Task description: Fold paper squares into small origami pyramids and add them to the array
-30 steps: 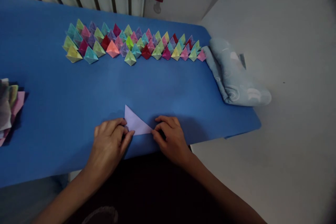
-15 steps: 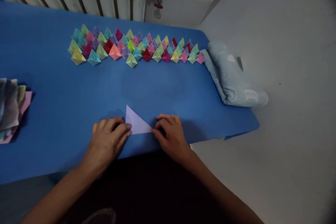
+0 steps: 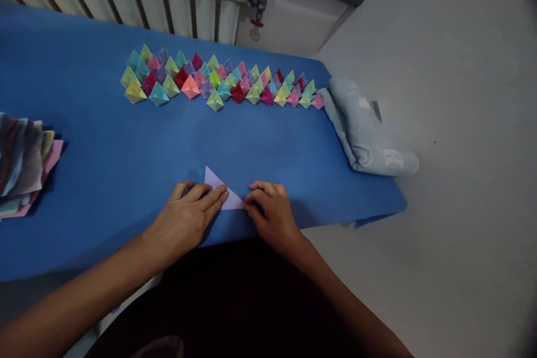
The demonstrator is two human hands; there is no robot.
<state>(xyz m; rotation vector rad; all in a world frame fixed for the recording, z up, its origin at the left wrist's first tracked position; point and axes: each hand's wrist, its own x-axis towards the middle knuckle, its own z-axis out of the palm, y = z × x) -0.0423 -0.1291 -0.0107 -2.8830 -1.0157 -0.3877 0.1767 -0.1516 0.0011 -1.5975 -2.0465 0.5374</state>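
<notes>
The left hand (image 3: 191, 212), fingers extended and slightly spread, presses the lilac triangular folded paper (image 3: 232, 200) against the blue-covered counter (image 3: 260, 148) near its front edge, while the right hand (image 3: 271, 210), fingers curled, pinches the paper's right-hand corner between thumb and forefinger. Beyond, a stack of assorted coloured papers (image 3: 31, 173) lies at the far left, and a folded grey-blue patterned cloth (image 3: 369, 134) lies at the right end. Multicoloured folded-paper pieces (image 3: 215, 100) stand in close rows toward the back, before a white radiator (image 3: 180, 14) and a red-handled valve (image 3: 257, 23).
</notes>
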